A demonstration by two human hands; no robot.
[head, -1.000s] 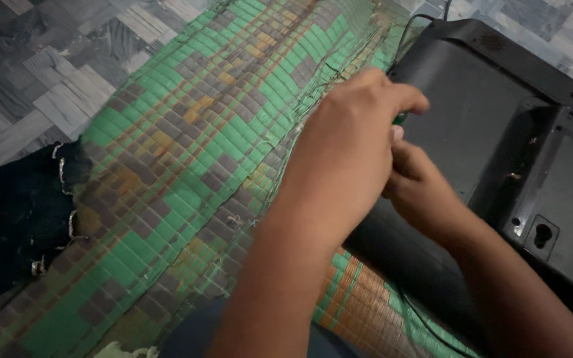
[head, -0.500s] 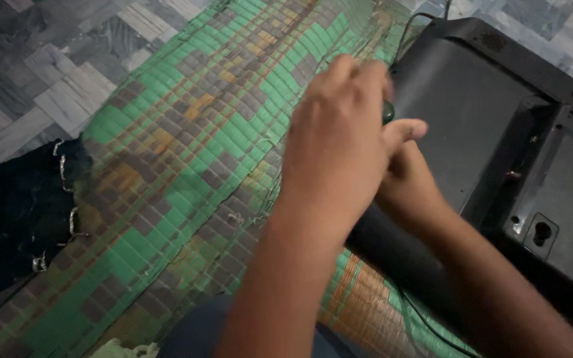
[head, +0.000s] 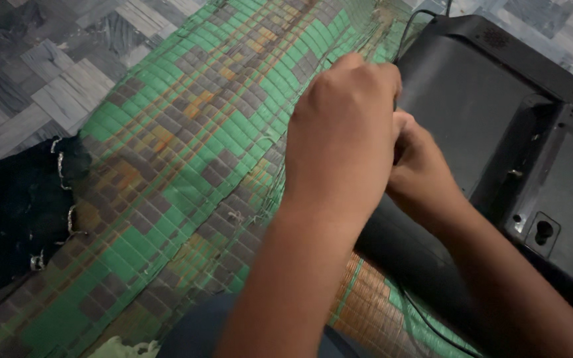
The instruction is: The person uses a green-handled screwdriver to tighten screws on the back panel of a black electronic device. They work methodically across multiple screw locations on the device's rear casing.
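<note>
A: Since both hands bunch at the near edge of the monitor (head: 499, 126), that edge is the work spot. Left hand (head: 343, 142) curled into a loose fist, covering whatever it pinches; can't tell what.

B: Right?

A: Right hand (head: 422, 176) tucked under the left, fingers hidden, grip unreadable. Monitor lies back-up: matte black plastic, boxy, cable trailing. Underneath, woven mat (head: 187, 146), green-brown checks, frayed. Beyond, grey tile floor (head: 48, 73).

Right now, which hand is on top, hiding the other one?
The left hand. It lies curled over the right hand, which shows only partly beneath it, against the edge of the black device.
</note>
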